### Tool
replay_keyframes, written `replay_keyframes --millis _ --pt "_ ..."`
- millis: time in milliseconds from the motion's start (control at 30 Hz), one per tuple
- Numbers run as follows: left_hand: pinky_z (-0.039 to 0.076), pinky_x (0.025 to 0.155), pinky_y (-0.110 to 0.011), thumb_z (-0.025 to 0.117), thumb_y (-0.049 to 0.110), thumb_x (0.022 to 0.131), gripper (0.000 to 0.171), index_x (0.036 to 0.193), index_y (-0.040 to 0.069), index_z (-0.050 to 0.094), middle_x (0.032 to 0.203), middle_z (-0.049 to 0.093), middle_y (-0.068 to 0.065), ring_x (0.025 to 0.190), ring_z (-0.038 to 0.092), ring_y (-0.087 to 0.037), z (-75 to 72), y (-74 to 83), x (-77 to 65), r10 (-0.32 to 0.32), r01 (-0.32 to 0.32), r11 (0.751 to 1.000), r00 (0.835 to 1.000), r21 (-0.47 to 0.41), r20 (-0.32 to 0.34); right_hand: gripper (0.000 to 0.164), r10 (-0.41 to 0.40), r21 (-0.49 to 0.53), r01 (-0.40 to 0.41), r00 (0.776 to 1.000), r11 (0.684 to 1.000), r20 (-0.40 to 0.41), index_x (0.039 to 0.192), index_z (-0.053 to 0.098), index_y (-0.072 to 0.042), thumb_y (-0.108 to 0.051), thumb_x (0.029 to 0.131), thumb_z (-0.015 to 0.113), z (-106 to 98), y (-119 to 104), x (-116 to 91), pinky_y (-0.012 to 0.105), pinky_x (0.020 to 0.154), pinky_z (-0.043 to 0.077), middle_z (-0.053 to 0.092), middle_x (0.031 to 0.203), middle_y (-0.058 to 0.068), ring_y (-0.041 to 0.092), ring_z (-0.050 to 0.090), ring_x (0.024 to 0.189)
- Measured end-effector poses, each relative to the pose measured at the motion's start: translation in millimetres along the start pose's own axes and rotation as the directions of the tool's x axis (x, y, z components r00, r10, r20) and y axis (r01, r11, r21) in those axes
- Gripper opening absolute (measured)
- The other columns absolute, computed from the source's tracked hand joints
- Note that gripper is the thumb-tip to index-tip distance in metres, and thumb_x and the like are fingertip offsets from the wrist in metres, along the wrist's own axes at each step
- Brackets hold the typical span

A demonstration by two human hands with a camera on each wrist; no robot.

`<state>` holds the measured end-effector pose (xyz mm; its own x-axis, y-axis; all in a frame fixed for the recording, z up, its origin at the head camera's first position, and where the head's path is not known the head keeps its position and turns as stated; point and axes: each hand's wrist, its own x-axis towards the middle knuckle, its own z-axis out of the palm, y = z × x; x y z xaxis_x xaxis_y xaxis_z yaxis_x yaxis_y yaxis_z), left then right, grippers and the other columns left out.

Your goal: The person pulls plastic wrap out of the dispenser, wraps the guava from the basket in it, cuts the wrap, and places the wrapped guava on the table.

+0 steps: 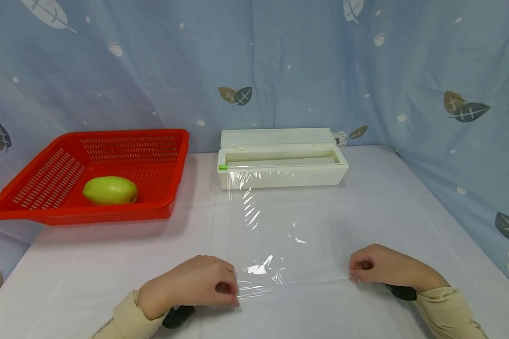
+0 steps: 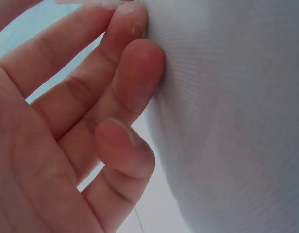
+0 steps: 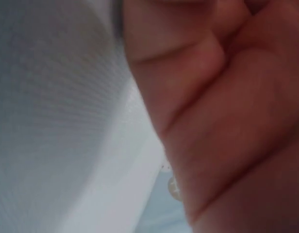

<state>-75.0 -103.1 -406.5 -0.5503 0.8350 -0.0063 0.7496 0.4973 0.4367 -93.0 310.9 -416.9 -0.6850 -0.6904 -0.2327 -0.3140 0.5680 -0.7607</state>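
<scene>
A sheet of clear plastic wrap [image 1: 280, 254] stretches over the table from a white dispenser box [image 1: 284, 178], whose lid stands up at the back. My left hand [image 1: 195, 282] pinches the sheet's near left corner between thumb and fingers. At the near right corner my right hand [image 1: 392, 266] pinches the same edge. In the left wrist view the left hand's fingers [image 2: 140, 73] are bent close to the white cloth. The right wrist view shows the right hand [image 3: 227, 107] with curled fingers; its pinch is out of that view.
A red plastic basket [image 1: 169, 209] stands at the left with a green fruit [image 1: 110, 190] in it. A small green slider [image 1: 223, 167] sits at the box's left front edge. White cloth [image 1: 110, 263] covers the table, and a blue patterned curtain [image 1: 280, 61] hangs behind.
</scene>
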Motion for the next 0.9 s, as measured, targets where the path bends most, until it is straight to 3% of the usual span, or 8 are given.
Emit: replay_keyframes --millis 133,333,433,567,700,900 --pt "0.034 0.057 -0.015 0.06 0.043 0.081 0.01 0.074 0.036 0.063 0.066 0.045 0.027 0.061 0.043 0.005 -0.6 1.2 0.9 -0.029 0.029 0.999 1.0 -0.022 0.0 0.011 -0.017 0.01 0.018 1.0 1.0 -0.004 0.076 0.06 -0.019 -0.019 0.087 0.058 0.0 -0.3 -0.1 0.019 0.048 0.039 0.048 0.062 -0.014 -0.002 0.041 0.054" --pt "0.036 0.058 -0.016 0.06 0.042 0.082 0.009 0.075 0.035 0.062 0.064 0.046 0.027 0.06 0.044 0.005 0.6 1.7 2.0 -0.08 0.081 0.996 0.997 -0.045 0.014 0.012 -0.157 -0.038 0.155 0.986 0.987 -0.059 0.078 0.056 -0.022 -0.016 0.089 0.056 0.9 -0.3 3.1 0.019 0.051 0.039 0.045 0.071 -0.009 0.0 0.042 0.059" --pt "0.037 0.06 -0.017 0.061 0.038 0.082 0.007 0.076 0.034 0.063 0.065 0.046 0.028 0.06 0.044 0.006 2.1 1.8 2.4 -0.085 0.085 0.996 0.996 -0.022 0.0 0.01 -0.182 -0.03 0.18 0.981 0.983 -0.069 0.081 0.056 -0.021 -0.015 0.089 0.055 3.0 -0.9 5.2 0.021 0.055 0.04 0.049 0.081 -0.004 0.005 0.045 0.066" --pt "0.039 0.062 -0.017 0.062 0.034 0.082 0.006 0.077 0.033 0.064 0.065 0.047 0.027 0.06 0.044 0.006 3.4 0.8 2.2 -0.082 0.082 0.997 0.996 -0.003 -0.019 0.007 -0.132 0.062 0.134 0.991 0.989 -0.036 0.089 0.058 -0.017 -0.014 0.091 0.052 4.1 -3.3 6.9 0.022 0.054 0.042 0.056 0.086 0.002 0.007 0.048 0.063" --pt "0.037 0.059 -0.017 0.062 0.032 0.083 0.008 0.075 0.032 0.062 0.062 0.045 0.025 0.058 0.042 0.005 3.1 0.1 2.2 -0.089 0.088 0.996 0.996 -0.024 -0.015 0.011 -0.071 0.151 0.069 0.997 0.986 0.008 0.091 0.059 -0.012 -0.012 0.092 0.048 1.8 -3.8 5.5 0.021 0.047 0.041 0.059 0.076 0.006 0.005 0.045 0.052" --pt "0.034 0.054 -0.016 0.061 0.031 0.083 0.011 0.073 0.032 0.06 0.057 0.04 0.023 0.055 0.039 0.004 2.4 0.1 3.6 -0.098 0.098 0.994 0.995 -0.047 -0.011 0.011 -0.051 0.155 0.047 0.999 0.987 0.019 0.089 0.059 -0.011 -0.008 0.091 0.049 1.6 -1.7 4.5 0.022 0.049 0.044 0.061 0.077 0.004 0.001 0.046 0.057"
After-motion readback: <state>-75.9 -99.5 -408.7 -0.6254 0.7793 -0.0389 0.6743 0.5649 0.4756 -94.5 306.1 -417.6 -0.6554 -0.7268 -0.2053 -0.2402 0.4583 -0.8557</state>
